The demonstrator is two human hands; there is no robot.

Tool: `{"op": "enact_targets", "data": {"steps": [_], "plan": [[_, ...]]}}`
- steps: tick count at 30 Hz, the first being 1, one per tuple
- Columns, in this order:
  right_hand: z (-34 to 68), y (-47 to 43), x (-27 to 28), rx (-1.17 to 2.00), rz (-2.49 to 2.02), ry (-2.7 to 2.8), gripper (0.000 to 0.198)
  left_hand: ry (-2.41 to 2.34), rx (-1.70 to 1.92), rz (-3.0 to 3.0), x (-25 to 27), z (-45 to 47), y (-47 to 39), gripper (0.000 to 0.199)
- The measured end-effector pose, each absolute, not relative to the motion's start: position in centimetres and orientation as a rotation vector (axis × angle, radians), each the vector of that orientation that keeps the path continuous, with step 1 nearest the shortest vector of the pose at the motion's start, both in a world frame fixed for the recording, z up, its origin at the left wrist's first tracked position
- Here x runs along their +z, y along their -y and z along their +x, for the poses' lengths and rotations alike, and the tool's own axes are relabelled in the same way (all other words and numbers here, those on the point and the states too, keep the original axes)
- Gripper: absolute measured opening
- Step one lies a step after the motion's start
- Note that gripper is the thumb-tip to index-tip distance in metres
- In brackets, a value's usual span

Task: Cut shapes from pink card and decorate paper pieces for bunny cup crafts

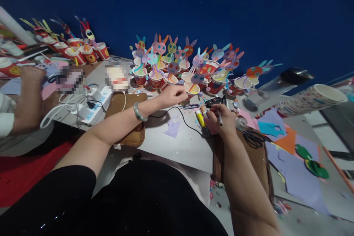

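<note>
My left hand [174, 96], with a bangle on the wrist, is closed at the front of the cup group, fingers curled beside a paper cup [191, 89]. Whatever it may hold is hidden. A rabbit figure [197, 78] with a dark face rises from that cup. My right hand [225, 120] grips a thin pen-like stick [220, 118] over the right side of the table. Close to it lie a yellow glue stick [200, 118] and a black tool [215, 101], partly covered by the fingers. A purple paper scrap [173, 127] with cut-outs lies between my forearms.
Several cups with paper rabbits line the blue wall. Brown padded cushions [129, 135] lie under my forearms. Black scissors [252, 138], coloured paper [300, 171], stacked cups [312, 99] and a clear bottle [272, 88] are right. Left are a power strip [97, 106] and another person's arm [29, 97].
</note>
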State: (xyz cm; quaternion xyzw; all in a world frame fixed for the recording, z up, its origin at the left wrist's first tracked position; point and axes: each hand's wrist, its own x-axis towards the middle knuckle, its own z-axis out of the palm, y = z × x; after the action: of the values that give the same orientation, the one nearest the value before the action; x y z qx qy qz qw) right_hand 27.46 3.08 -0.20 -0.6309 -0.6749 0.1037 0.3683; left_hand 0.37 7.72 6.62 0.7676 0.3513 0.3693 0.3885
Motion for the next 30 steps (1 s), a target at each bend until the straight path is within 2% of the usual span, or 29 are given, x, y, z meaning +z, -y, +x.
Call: {"op": "enact_targets", "data": {"steps": [2,8,12,15,19,21,23,26,30], "plan": [[27.4,-3.1,-0.3,0.234,-1.641,1.72,0.027,-0.955,0.8,2.047,5.5,0.0,-7.7,0.02],[28.7,-2.4,1.4,-0.051,-1.755,1.661,0.037,-1.084,0.705,2.076,2.5,-0.8,-8.8,0.02],[31.9,-2.7,3.4,-0.177,-2.131,1.82,0.038,-1.039,0.678,2.082,1.4,-0.9,-9.2,0.018],[34.4,-3.4,4.6,-0.085,-2.455,1.874,0.038,-1.01,0.653,2.102,1.1,-0.8,-9.2,0.019],[35.5,-3.5,5.5,-0.094,-2.599,1.816,0.038,-0.995,0.631,2.108,1.1,-0.8,-9.2,0.021],[34.6,-2.6,5.6,-0.173,-2.549,1.86,0.046,-0.997,0.634,2.099,1.1,-0.8,-9.2,0.02],[32.9,-1.4,5.3,-0.21,-2.28,2.069,0.047,-1.004,0.644,2.085,1.2,-0.9,-9.3,0.019],[29.7,0.7,4.5,-0.004,-1.964,2.395,0.033,-1.015,0.665,2.059,1.2,-1.0,-9.3,0.019],[26.9,2.4,3.6,-0.254,-2.125,2.532,0.036,-1.036,0.703,2.024,1.1,-0.9,-9.2,0.019]]}}
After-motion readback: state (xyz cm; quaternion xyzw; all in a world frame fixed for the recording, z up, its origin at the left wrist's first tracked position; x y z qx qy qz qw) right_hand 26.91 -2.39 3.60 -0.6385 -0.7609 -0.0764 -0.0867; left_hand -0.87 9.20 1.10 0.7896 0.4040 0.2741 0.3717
